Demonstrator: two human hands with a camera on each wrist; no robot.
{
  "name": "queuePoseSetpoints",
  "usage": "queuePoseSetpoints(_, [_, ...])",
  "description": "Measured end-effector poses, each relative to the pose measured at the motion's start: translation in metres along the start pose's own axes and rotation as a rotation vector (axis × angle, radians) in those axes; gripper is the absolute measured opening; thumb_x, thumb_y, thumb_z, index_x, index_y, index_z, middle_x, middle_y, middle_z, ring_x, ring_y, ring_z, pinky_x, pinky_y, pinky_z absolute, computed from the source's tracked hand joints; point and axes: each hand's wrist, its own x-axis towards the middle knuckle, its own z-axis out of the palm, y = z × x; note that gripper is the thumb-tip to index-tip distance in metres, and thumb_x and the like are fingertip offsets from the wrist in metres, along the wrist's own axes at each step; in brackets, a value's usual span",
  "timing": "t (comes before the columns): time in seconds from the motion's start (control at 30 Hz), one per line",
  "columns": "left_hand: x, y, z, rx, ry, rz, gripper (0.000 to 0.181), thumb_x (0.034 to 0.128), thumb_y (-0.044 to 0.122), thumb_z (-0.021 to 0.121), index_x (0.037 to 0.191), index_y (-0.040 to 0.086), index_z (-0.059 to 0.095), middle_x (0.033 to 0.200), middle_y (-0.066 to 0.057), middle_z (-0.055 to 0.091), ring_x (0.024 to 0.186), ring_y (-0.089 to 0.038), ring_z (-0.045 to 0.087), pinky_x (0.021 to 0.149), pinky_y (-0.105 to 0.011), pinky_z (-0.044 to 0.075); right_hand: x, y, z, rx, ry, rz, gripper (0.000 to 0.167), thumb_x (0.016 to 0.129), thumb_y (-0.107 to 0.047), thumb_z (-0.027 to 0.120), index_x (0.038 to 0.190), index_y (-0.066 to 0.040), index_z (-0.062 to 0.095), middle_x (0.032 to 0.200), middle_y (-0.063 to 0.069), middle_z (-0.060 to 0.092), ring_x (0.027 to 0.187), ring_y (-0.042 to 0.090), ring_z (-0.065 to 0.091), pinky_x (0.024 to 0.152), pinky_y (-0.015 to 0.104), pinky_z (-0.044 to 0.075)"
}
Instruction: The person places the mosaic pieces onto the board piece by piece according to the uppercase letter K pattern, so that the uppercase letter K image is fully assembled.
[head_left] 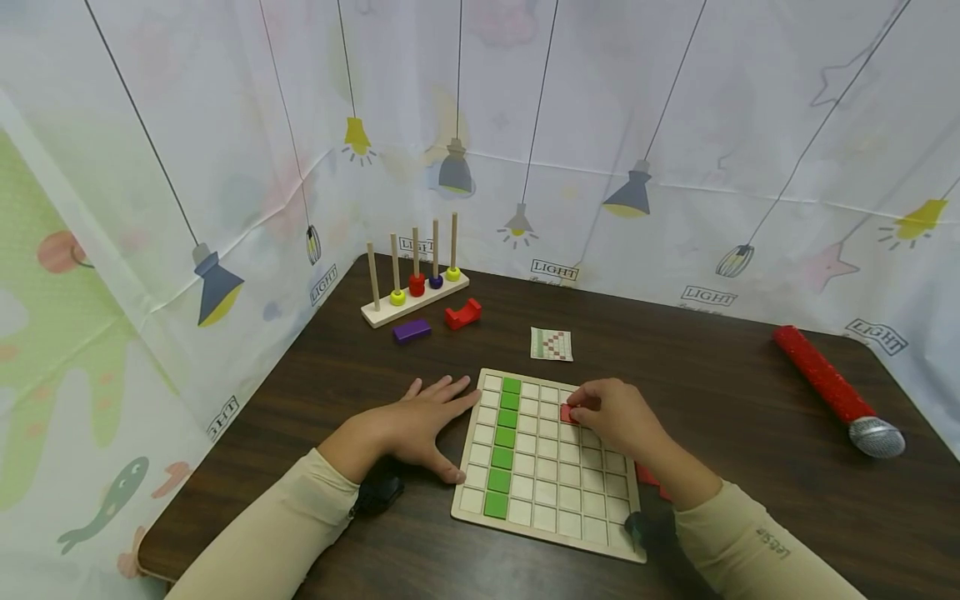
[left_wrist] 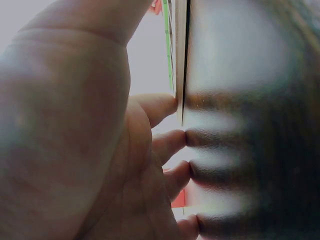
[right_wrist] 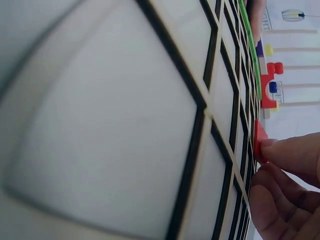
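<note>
A light wooden grid board (head_left: 551, 543) with white squares lies on the table, slightly turned. Green tiles (head_left: 502, 457) fill its second column from the left. Between thumb and fingers my right hand (head_left: 617, 414) pinches a red tile (head_left: 567, 412), low over a square near the board's far right; in the right wrist view the red tile (right_wrist: 260, 142) is tilted at the grid. My left hand (head_left: 420, 421) lies spread on the table, thumb and index finger touching the board's left edge. Loose red tiles (head_left: 648, 475) lie right of the board, partly hidden by my right forearm.
Beyond the board lies a small printed pattern card (head_left: 551, 343). Farther left are a wooden peg stand (head_left: 380, 315) with coloured beads, a purple block (head_left: 412, 332) and a red notched block (head_left: 462, 314). A red glittery microphone (head_left: 828, 379) lies at the right.
</note>
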Motion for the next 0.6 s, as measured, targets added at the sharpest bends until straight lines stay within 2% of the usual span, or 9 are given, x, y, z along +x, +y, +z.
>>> queuePoseSetpoints(0.37, [0.001,0.000,0.000,-0.002,0.001,0.002,0.120,0.0765,0.070,0.078,0.166,0.024,0.013,0.171,-0.003,0.002,0.155,-0.030,-0.001,0.117,-0.062,-0.003,-0.007,0.001,-0.002,-0.014,0.009,0.006,0.009,0.092,-0.013,0.077,0.100,-0.012,0.081,0.102,0.000,0.073,0.099,0.025,0.066,0.084,0.046,0.054])
queuePoseSetpoints(0.6, [0.000,0.000,0.000,-0.007,-0.007,-0.006,0.119,0.0770,0.068,0.078,0.166,0.024,0.012,0.171,-0.002,0.002,0.155,-0.029,-0.001,0.118,-0.062,-0.004,-0.018,0.008,-0.008,0.003,0.001,0.023,0.011,0.093,-0.017,0.077,0.103,-0.013,0.080,0.100,-0.001,0.073,0.093,0.020,0.065,0.081,0.043,0.054])
